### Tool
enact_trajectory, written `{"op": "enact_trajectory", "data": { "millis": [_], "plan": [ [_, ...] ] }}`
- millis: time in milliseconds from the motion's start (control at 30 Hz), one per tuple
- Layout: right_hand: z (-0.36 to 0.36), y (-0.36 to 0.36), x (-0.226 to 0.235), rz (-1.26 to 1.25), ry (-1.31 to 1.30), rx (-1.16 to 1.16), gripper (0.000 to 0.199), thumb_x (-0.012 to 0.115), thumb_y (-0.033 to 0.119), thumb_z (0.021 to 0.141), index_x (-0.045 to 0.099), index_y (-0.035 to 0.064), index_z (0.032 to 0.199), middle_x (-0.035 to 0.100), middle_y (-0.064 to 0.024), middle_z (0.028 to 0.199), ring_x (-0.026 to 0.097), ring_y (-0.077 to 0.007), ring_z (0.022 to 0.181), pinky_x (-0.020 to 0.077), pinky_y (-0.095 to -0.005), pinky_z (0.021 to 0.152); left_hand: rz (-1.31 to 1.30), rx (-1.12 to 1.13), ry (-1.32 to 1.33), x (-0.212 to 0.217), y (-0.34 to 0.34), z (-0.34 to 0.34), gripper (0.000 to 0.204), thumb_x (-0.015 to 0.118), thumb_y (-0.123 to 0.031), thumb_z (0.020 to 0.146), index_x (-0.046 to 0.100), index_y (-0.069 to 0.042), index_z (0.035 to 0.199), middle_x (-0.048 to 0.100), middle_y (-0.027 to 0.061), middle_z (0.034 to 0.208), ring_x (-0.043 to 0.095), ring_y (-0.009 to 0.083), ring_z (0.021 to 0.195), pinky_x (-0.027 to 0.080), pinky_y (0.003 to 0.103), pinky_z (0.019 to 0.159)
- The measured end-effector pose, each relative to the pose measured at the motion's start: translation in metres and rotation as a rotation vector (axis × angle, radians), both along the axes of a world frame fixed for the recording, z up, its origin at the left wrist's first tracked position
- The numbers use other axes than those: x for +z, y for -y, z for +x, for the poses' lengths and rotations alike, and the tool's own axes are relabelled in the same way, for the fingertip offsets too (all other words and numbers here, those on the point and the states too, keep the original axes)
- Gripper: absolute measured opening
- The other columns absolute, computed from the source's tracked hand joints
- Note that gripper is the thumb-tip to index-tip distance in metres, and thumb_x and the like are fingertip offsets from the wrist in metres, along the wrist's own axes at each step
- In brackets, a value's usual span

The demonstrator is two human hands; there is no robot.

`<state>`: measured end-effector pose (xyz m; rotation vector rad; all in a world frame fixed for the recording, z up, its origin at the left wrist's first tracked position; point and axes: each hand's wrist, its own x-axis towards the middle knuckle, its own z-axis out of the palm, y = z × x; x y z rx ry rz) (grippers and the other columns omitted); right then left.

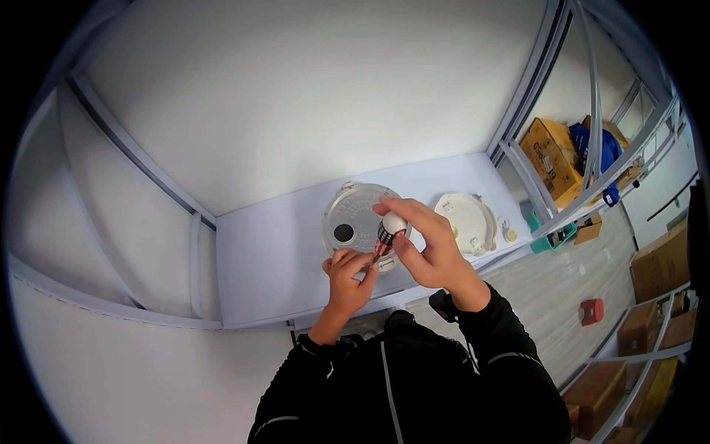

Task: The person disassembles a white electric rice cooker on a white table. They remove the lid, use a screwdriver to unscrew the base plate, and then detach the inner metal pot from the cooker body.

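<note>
A screwdriver (387,234) with a white-capped, red and black handle points down at the near rim of a round pale disc-shaped part (360,205). My right hand (433,248) has its thumb and fingers around the handle. Close to the screwdriver's lower end, my left hand (349,280) is pinched at the disc's near edge; what its fingertips hold is too small to make out. A dark round spot (343,233) shows on the disc's left side. My right hand and the tool cover the disc's right part.
To the right on the white table (259,251) lies a white round shallow housing (467,222), with small cream parts (509,234) beside it. Metal frame posts (529,89) stand at the right. Beyond are a teal crate (551,241), cardboard boxes (551,159) and a red object (592,311) on the floor.
</note>
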<state>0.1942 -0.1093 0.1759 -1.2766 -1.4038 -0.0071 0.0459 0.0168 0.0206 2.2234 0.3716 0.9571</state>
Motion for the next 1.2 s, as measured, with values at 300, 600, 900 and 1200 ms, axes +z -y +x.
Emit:
{"op": "enact_trajectory", "data": {
  "millis": [300, 600, 900, 1200],
  "plan": [
    [-0.007, 0.000, 0.002, -0.065, 0.024, 0.004, 0.055, 0.080, 0.004, 0.087, 0.067, 0.0008, 0.140, 0.070, -0.0168, 0.120, 0.069, -0.0300, 0.109, 0.0558, -0.0388, 0.096, 0.007, 0.010, 0.001, -0.004, 0.000, 0.000, 0.020, 0.083, -0.017, 0.085, 0.080, -0.014, 0.105, 0.077, -0.0023, 0.098, 0.063, 0.0196, 0.111, 0.031, 0.044, 0.094],
    [-0.005, 0.006, 0.007, -0.209, 0.048, -0.051, 0.055, 0.078, 0.004, 0.089, 0.065, 0.0016, 0.143, 0.069, -0.0179, 0.124, 0.068, -0.0304, 0.112, 0.0552, -0.0392, 0.098, 0.038, 0.030, 0.021, 0.003, 0.002, 0.000, 0.019, 0.086, -0.014, 0.081, 0.077, -0.013, 0.099, 0.076, 0.0002, 0.098, 0.065, 0.0227, 0.105, 0.036, 0.043, 0.092],
    [-0.002, 0.007, 0.007, -0.103, 0.158, -0.092, 0.055, 0.075, -0.001, 0.086, 0.067, 0.0043, 0.140, 0.068, -0.0175, 0.127, 0.068, -0.0307, 0.100, 0.0572, -0.0380, 0.088, -0.018, 0.004, 0.004, 0.006, 0.002, 0.000, 0.019, 0.083, -0.015, 0.084, 0.079, -0.013, 0.102, 0.077, -0.0014, 0.096, 0.063, 0.0206, 0.109, 0.032, 0.044, 0.094],
    [0.002, 0.003, 0.004, -0.016, 0.153, -0.059, 0.048, 0.080, 0.004, 0.087, 0.071, 0.0048, 0.134, 0.064, -0.0154, 0.117, 0.065, -0.0301, 0.102, 0.0558, -0.0367, 0.086, -0.045, 0.001, -0.011, 0.000, 0.000, 0.000, 0.020, 0.083, -0.016, 0.086, 0.080, -0.013, 0.105, 0.078, -0.0025, 0.097, 0.061, 0.0193, 0.114, 0.029, 0.045, 0.096]
  ]
}}
